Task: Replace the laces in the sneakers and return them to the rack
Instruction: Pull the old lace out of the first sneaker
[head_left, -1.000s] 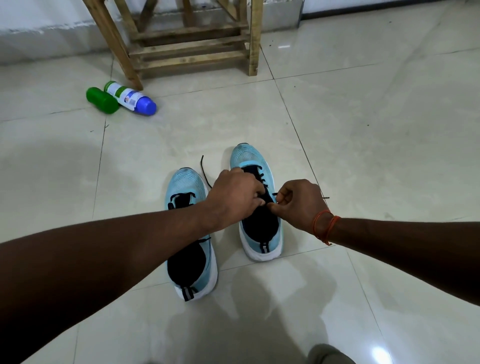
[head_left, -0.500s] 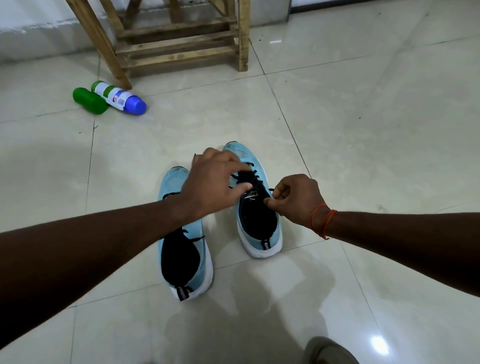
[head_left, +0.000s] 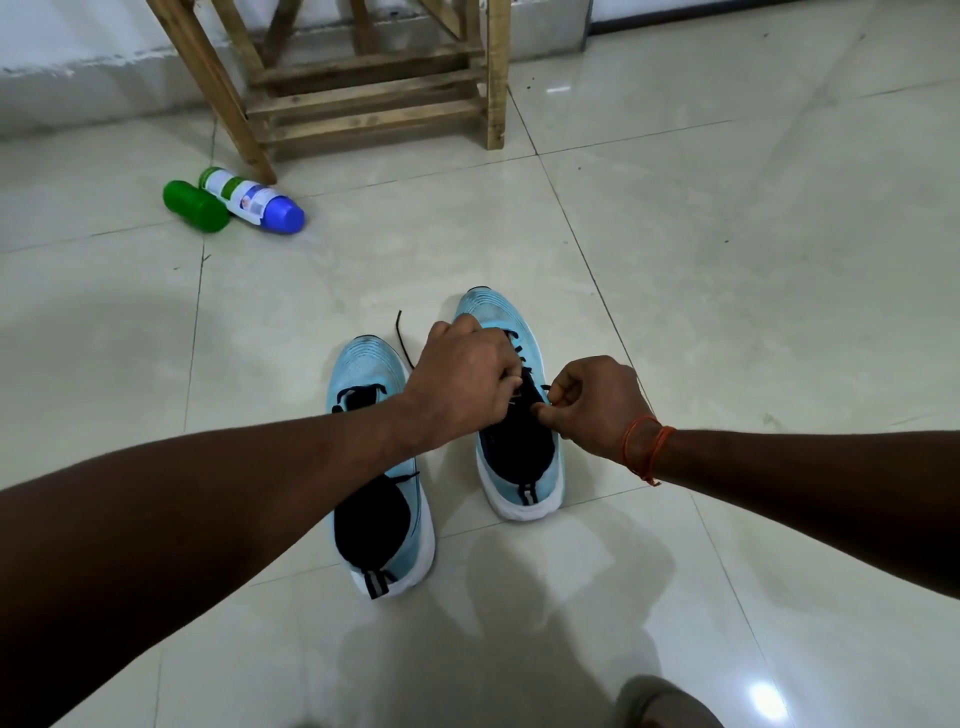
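Lacing under way on a tiled floor: both hands work over the farther sneaker (head_left: 519, 467), which stands just beside its mate, the nearer sneaker (head_left: 363, 364), well apart from the wooden rack (head_left: 363, 98) by the wall. The left hand (head_left: 462, 384) curls its fingers down over the eyelets, apparently gripping the black lace (head_left: 403, 338), whose loose end trails out past the knuckles. The right hand (head_left: 597, 405) pinches a strand between thumb and forefinger at the shoe's outer edge. I judge this shoe's threading to be partway done; the next move calls for drawing the strand snug and feeding it to the next eyelet. The left hand hides the upper eyelets from me, and its forearm covers the nearer sneaker's lacing, so I cannot tell whether that one is finished.
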